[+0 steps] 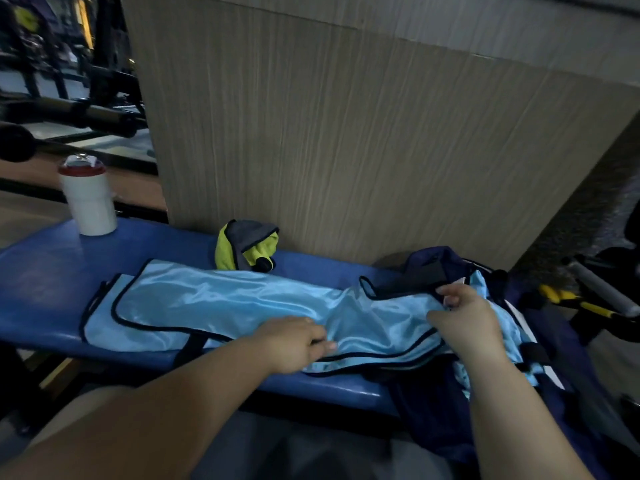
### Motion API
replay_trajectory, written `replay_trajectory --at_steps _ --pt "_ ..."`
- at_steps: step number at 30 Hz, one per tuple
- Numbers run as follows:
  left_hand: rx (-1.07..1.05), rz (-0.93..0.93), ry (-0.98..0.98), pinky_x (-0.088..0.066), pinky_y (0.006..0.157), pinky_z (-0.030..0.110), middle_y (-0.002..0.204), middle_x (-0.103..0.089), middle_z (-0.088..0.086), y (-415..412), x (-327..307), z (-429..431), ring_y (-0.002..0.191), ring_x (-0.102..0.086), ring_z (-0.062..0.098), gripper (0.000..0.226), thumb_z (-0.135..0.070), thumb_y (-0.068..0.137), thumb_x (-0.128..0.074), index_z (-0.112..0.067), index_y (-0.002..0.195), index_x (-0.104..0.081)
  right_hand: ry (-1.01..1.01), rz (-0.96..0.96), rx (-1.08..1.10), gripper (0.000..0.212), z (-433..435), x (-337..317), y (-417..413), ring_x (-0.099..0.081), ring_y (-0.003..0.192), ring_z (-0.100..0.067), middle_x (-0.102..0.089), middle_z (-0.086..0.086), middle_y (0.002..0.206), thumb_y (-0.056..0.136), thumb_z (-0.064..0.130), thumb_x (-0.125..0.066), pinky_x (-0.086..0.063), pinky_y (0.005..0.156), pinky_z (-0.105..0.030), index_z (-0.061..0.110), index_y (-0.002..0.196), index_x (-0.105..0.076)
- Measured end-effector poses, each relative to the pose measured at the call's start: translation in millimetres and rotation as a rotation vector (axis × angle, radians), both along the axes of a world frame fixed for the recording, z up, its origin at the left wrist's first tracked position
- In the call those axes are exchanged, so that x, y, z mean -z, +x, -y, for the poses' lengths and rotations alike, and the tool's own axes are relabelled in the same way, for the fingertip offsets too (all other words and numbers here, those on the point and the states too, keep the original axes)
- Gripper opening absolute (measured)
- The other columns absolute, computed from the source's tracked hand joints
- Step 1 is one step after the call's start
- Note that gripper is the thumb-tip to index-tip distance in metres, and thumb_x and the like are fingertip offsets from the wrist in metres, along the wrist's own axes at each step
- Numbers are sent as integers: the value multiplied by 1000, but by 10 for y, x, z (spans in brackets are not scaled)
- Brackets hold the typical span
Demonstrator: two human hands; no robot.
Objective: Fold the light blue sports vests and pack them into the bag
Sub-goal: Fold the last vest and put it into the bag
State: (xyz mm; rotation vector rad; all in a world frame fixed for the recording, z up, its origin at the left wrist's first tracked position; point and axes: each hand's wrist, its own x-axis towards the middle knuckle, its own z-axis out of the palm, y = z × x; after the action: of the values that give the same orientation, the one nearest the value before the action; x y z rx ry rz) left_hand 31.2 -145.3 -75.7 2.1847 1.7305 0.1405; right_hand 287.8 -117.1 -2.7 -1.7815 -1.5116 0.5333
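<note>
1. My left forearm (166,410) is bare and comes in from the lower left corner, slanting up to the middle of the frame.
2. My left hand (294,341) lies back-up just below centre, knuckles towards me. Its fingers (320,344) are curled in and pinch a fold of the light blue vest (225,299).
3. My right forearm (509,417), also bare, rises from the lower right edge and leans slightly left.
4. My right hand (465,315) sits right of centre, a little higher than the left, wrist bent forward. Its fingertips (446,292) are bunched together and grip the same vest's edge.
5. My two hands are apart, not touching.
</note>
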Motion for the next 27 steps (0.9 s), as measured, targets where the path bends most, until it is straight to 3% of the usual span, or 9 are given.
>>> replay_trajectory --at_steps 3,5,8,12,16,19,22,25,27 --pt "-104 -41 175 -43 82 36 105 -63 2 156 -42 -57 100 -57 26 27 -47 99 -39 -23 104 -50 -169 174 -59 59 34 -82 0 -54 95 -20 -55 0 113 77 24 -74 -40 74 -29 21 132 -51" --pt "-86 -37 226 -40 89 36 118 -59 3 295 -38 -105 112 -52 27 25 -39 98 -42 -22 114 -50 -225 247 -77 65 59 -103 -46 -54 96 -21 -55 -1 111 79 37 -75 -39 73 -29 21 136 -47" --pt "-26 78 205 -33 107 33 142 -44 3 532 -1 -189 131 -39 25 41 -30 98 -46 -24 138 -42 -223 373 -61 62 73 -68 -86 -58 105 -25 -60 -4 114 83 48 -70 -42 73 -30 18 133 -47" --pt "-3 218 119 -19 114 26 159 -19 2 789 -31 -296 144 -19 21 68 -25 92 -54 -20 152 -21 -229 387 -82 48 60 -19 -48 -58 101 -27 -61 -5 105 91 37 -63 -42 72 -30 18 132 -47" --pt "95 124 -31 -13 121 39 163 8 -5 950 33 -411 149 0 23 102 -31 81 -67 -24 155 4 -167 254 -211 45 51 4 14 -60 100 -21 -60 3 115 91 21 -61 -46 79 -29 29 133 -49" --pt "128 46 -105 -13 120 43 163 10 -6 975 84 -491 150 2 26 108 -33 78 -67 -32 153 11 -138 151 -265 47 80 65 -3 -60 91 -14 -60 7 111 90 13 -58 -49 75 -26 33 132 -51" --pt "128 59 -144 -9 121 43 163 6 -4 976 60 -513 150 5 24 108 -34 79 -66 -34 152 14 -113 80 -222 46 69 108 -23 -61 84 -12 -64 4 105 91 19 -58 -47 67 -25 31 135 -48" --pt "65 268 -142 -15 120 44 162 -4 -4 968 80 -516 149 -5 22 110 -31 76 -68 -44 149 14 -147 167 -203 46 34 83 -4 -55 88 -15 -63 0 111 94 27 -55 -43 73 -28 28 139 -45" --pt "-25 473 -105 -31 115 39 161 -15 -5 946 119 -507 143 -27 23 107 -27 71 -65 -51 148 6 -173 185 -205 44 19 60 10 -53 91 -17 -63 -2 116 96 27 -51 -42 76 -28 28 140 -45"
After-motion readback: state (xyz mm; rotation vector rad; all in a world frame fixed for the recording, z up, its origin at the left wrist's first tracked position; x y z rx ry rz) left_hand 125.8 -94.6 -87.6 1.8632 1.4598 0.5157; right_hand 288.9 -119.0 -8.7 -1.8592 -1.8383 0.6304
